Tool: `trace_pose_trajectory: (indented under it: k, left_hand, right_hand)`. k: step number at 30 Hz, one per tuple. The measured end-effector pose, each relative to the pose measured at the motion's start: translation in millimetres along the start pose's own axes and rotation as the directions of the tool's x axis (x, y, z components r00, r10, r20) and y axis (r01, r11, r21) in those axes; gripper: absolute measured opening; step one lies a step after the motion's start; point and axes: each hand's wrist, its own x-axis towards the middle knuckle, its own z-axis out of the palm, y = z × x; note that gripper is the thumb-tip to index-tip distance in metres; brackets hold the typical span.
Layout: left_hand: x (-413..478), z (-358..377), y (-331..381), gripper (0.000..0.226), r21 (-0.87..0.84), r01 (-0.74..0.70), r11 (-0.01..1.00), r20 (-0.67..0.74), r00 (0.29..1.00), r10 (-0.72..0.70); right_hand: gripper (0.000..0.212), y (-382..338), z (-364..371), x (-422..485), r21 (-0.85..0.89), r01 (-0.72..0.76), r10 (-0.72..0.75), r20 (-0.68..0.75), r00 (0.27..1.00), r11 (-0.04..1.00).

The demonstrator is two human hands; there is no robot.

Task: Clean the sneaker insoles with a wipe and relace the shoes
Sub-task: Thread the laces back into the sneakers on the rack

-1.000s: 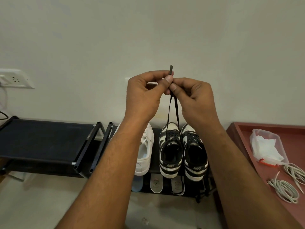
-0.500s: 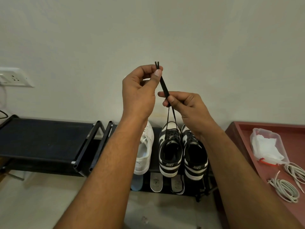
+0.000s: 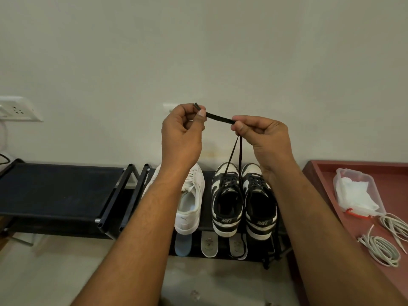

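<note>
A black lace (image 3: 219,118) runs doubled between my hands, held up in front of the wall. My left hand (image 3: 182,138) pinches both lace tips between thumb and forefinger. My right hand (image 3: 262,138) pinches the two strands a short way along. Below it the strands drop to the eyelets of the left black-and-white sneaker (image 3: 226,198). Its partner (image 3: 259,200) stands to the right on the black rack (image 3: 273,246). A white sneaker (image 3: 191,202) stands to the left, partly behind my left forearm. Three insoles (image 3: 209,244) lie on the lower shelf.
A second black rack (image 3: 55,195) stands at the left, under a wall socket (image 3: 16,110). At the right a red tray (image 3: 315,173) holds a clear box of wipes (image 3: 356,191) and coiled white laces (image 3: 382,249). Pale floor lies below.
My hands have moved apart. The left hand dropped and carried the lace tips leftward; the right hand shifted right, so the doubled stretch now lies nearly level instead of upright.
</note>
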Motion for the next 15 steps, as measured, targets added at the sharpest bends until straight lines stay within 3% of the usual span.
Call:
trace_pose_trajectory:
  k: [4,9,15]
  left_hand:
    - [-5,2,-21,0.005,0.074,0.051,0.996,0.058,0.997,-0.055]
    - [-14,9,-41,0.009,0.137,0.085,0.987,0.241,0.964,-0.116]
    - [-19,13,-43,0.007,0.007,0.236,0.972,0.211,0.95,-0.232]
  right_hand:
    - [0.016,2,-3,4,0.036,0.01,-0.007,-0.08,0.997,0.999]
    - [0.017,2,-3,6,-0.009,0.047,-0.047,-0.089,0.995,0.999]
    - [0.015,2,0,7,-0.07,0.08,-0.084,-0.056,0.995,0.994]
